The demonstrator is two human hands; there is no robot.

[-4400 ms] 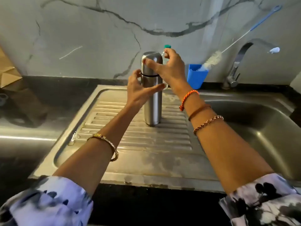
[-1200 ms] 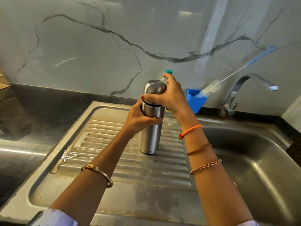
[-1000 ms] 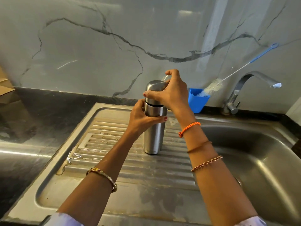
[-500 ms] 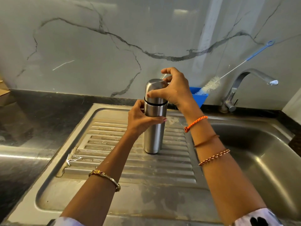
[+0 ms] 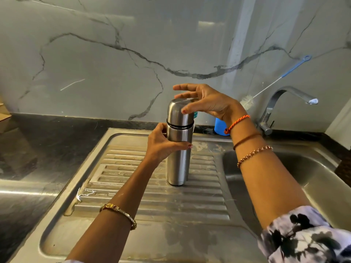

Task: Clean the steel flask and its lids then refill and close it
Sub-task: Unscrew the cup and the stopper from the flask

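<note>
Right hand [image 5: 209,103] fingers now spread, perhaps touching flask [image 5: 178,149] cap; left hand [image 5: 163,145] clamps flask

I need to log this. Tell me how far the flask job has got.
Done, it seems: the cap sits on the flask, upright on the drainboard. In hand: the left hand grips the body; the right hand is spread open over the cap. Left: nothing visible, though cleaning and refilling can't be confirmed.
</note>
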